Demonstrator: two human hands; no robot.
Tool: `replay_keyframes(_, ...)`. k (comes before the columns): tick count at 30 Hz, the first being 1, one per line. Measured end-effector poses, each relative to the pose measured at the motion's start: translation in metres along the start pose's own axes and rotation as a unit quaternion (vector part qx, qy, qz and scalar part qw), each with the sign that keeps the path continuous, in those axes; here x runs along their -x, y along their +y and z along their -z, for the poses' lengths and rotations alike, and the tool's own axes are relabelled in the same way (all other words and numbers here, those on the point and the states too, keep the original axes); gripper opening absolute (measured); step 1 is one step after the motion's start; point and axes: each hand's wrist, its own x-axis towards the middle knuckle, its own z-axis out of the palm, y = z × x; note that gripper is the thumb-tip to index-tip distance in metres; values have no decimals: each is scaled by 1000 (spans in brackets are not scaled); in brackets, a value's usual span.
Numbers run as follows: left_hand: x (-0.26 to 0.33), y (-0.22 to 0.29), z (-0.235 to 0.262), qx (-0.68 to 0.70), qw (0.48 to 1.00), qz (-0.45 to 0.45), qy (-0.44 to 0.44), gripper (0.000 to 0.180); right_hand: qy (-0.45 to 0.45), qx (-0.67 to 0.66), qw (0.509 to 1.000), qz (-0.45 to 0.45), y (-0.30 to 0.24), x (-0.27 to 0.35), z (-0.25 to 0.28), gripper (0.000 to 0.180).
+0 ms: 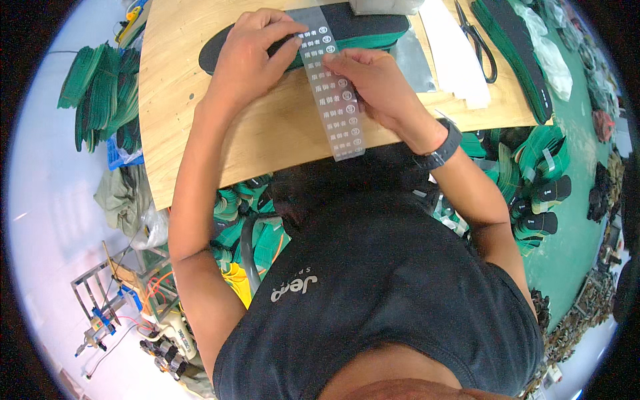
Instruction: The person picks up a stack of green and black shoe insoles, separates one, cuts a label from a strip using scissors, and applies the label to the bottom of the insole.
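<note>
A clear film strip (pixel 338 110) printed with rows of small white marks slants across the wooden table and hangs toward its near edge. Beneath its far part lies a stack of black insoles (pixel 220 48) with green edges. My left hand (pixel 257 53) rests over the insoles, fingers bent, with thumb and index tips at the strip's left edge. From the right, my right hand (pixel 383 83) pinches the strip, its thumb on top and its other fingers partly hidden behind. A dark watch is on my right wrist.
Black-handled scissors (pixel 479 47) lie at right beside white paper sheets (pixel 453 57). Another insole stack (pixel 513 53) lines the table's right edge. A pale box (pixel 387 7) stands at the far side. Bundled green insoles (pixel 100 90) are left of the wooden table (pixel 177 133), with more below it.
</note>
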Motion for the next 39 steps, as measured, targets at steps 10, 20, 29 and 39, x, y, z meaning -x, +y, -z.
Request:
replay_keyframes(10,-11,-1,1,-20,999,1,-30,24,33,-38,998,-29,-8,-1,4,21)
replay_keyframes(20,-40,-6,-8,-72,987,40,-138,64,83,-108,991,-16,-33,12,54,15)
replay_keyframes(29,-44,2,-16,-46,987,54,-144,62,125,-104,986,-30,-34,7,52,16)
replay_keyframes(39,-43,5,-15,-67,984,60,-152,60,124,-105,986,-29,-31,0,59,15)
